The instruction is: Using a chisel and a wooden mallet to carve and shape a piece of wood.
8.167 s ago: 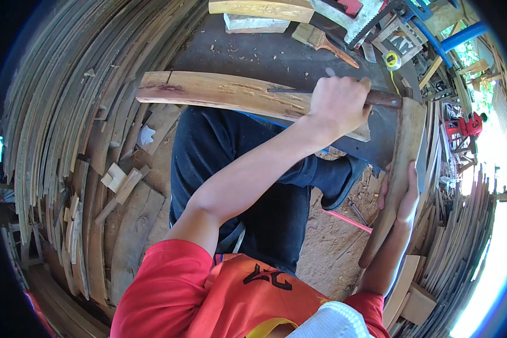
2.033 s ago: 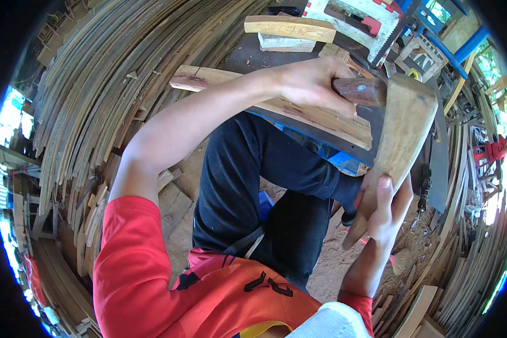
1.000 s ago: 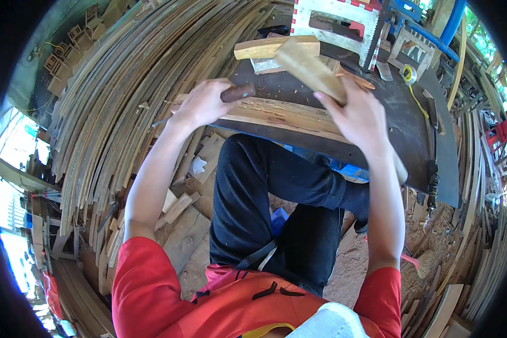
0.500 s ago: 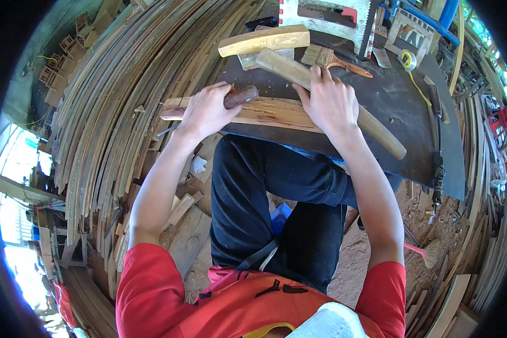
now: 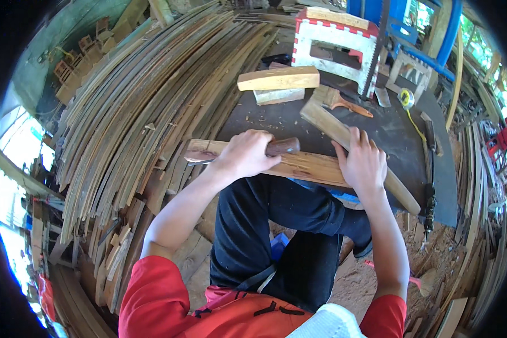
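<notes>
My left hand (image 5: pixel 248 153) is closed around a chisel (image 5: pixel 283 147), its dark wooden handle sticking out to the right and a bit of blade showing on the left. Beneath it lies a wooden board (image 5: pixel 315 168) with dark streaks, set crosswise near the front edge of the work surface. My right hand (image 5: pixel 364 163) grips a long rounded wooden club (image 5: pixel 335 127), which slants from upper left to lower right across the board's right end. Further back are a pale wood block (image 5: pixel 279 79) resting on another piece, and a paintbrush (image 5: pixel 346 103) with an orange-brown handle.
A dark work surface (image 5: pixel 400 135) carries wood crumbs, a yellow tape measure (image 5: pixel 407 99) and a white-and-red stool (image 5: pixel 335 45) with a saw (image 5: pixel 374 56) leaning on it. Long wooden strips (image 5: pixel 135 118) are heaped on the left. My bent leg (image 5: pixel 298 205) is close below the board.
The view has shifted, so the surface and its things sit lower in the picture. My left hand and chisel are slightly further right along the board; the club has come a little nearer.
</notes>
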`<state>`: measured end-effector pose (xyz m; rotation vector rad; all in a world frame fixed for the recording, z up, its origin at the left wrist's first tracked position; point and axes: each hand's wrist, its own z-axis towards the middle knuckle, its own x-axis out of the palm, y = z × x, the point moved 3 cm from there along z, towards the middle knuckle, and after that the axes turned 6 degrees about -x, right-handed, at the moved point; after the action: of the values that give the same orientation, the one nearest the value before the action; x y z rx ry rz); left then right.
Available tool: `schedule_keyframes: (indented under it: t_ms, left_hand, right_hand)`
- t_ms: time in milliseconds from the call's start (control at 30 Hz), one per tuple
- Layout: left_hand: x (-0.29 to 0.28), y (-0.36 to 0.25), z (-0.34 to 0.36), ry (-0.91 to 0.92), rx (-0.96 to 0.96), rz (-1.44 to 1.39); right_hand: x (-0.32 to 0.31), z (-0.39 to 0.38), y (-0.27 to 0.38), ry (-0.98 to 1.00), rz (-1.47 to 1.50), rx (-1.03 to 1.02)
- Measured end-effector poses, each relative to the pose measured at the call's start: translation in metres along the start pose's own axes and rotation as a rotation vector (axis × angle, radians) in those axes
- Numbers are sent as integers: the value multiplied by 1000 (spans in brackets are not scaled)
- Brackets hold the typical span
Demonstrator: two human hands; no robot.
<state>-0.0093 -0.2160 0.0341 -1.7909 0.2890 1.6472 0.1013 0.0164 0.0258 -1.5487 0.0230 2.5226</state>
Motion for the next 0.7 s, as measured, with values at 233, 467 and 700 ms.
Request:
schedule_keyframes:
  t_ms: [233,467,700]
  left_hand:
    - [-2,-13,3,28,0,33]
    - [-6,-9,-9,-83,98,-12]
    - [3,-89,-29,-154,699,-181]
  right_hand:
    - [-2,-5,-5,-31,-3,31]
    - [1,-9,0,-70,-44,29]
    - [4,-10,-1,-43,-75,44]
